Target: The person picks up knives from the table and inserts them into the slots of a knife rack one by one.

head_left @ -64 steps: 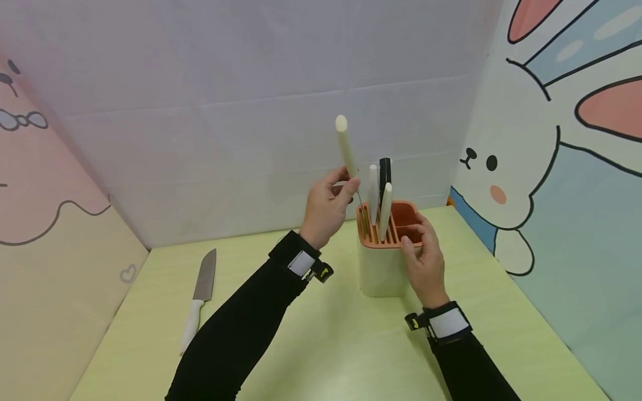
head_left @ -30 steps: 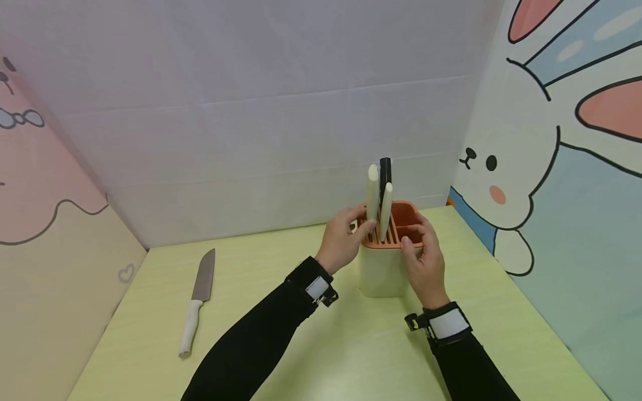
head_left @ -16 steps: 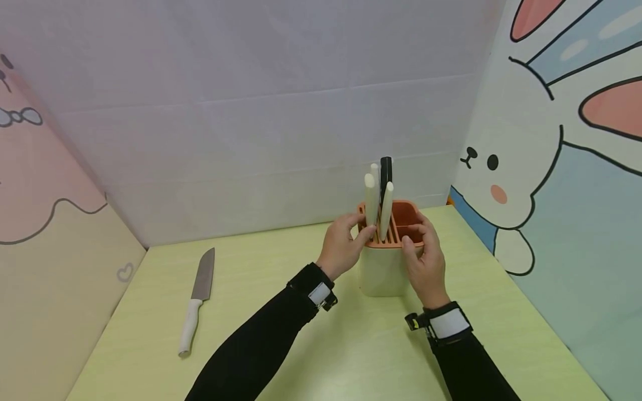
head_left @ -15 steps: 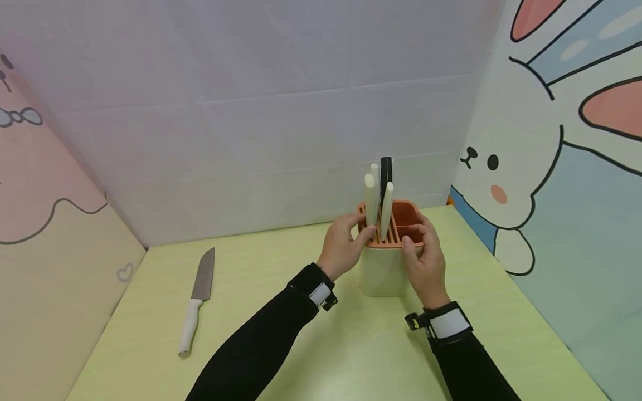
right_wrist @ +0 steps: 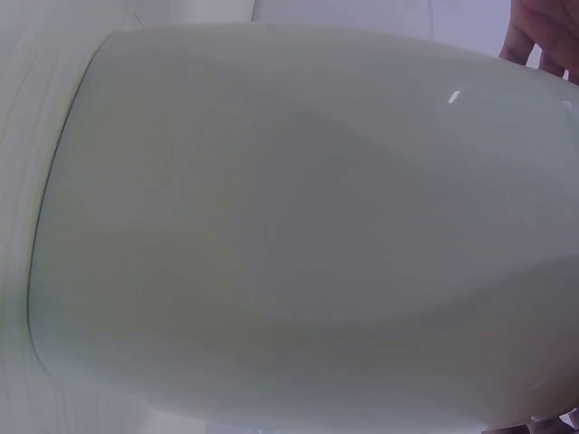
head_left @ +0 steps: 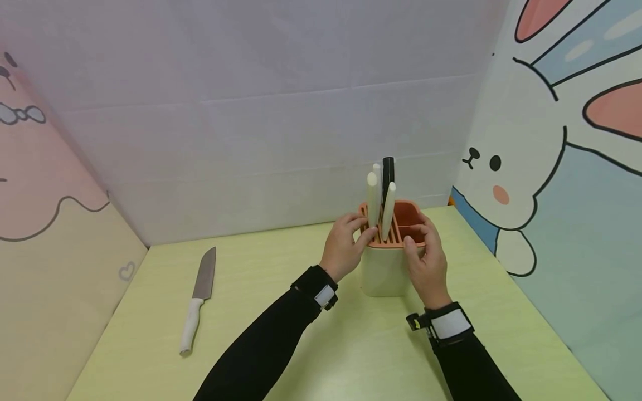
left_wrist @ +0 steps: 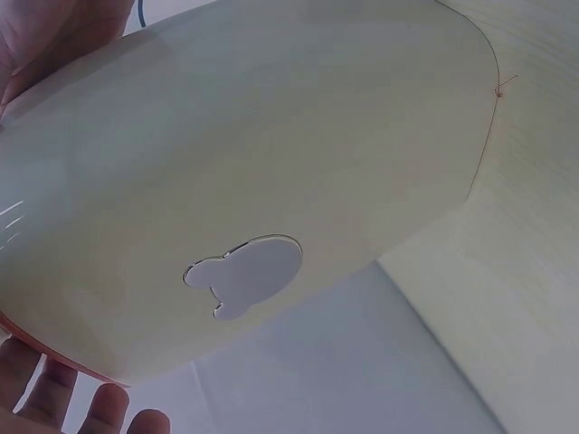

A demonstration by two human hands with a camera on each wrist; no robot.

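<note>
A knife holder (head_left: 383, 273), pale with an orange slotted top, stands upright on the table. My left hand (head_left: 343, 245) is at its left rim, thumb and fingertips apart around the base of a cream knife handle (head_left: 372, 195), which is low in a slot. In the left wrist view, the fingers (left_wrist: 104, 407) are spread loosely beside the orange rim. My right hand (head_left: 428, 264) holds the holder's right side, fingers over the rim of the larger compartment. A white handle (head_left: 377, 174), a black handle (head_left: 388, 175) and another cream handle (head_left: 388, 209) also rise from the slots.
A kitchen knife (head_left: 198, 301) with a white handle lies on the pale green table (head_left: 261, 267) at the left, blade away from me. A plain wall (head_left: 251, 156) closes the back, and printed cartoon walls stand on both sides.
My left hand has lowered the cream-handled knife into a left slot, and its handle now sits low. Since then the left hand has barely moved. The right hand has kept its place on the holder.
</note>
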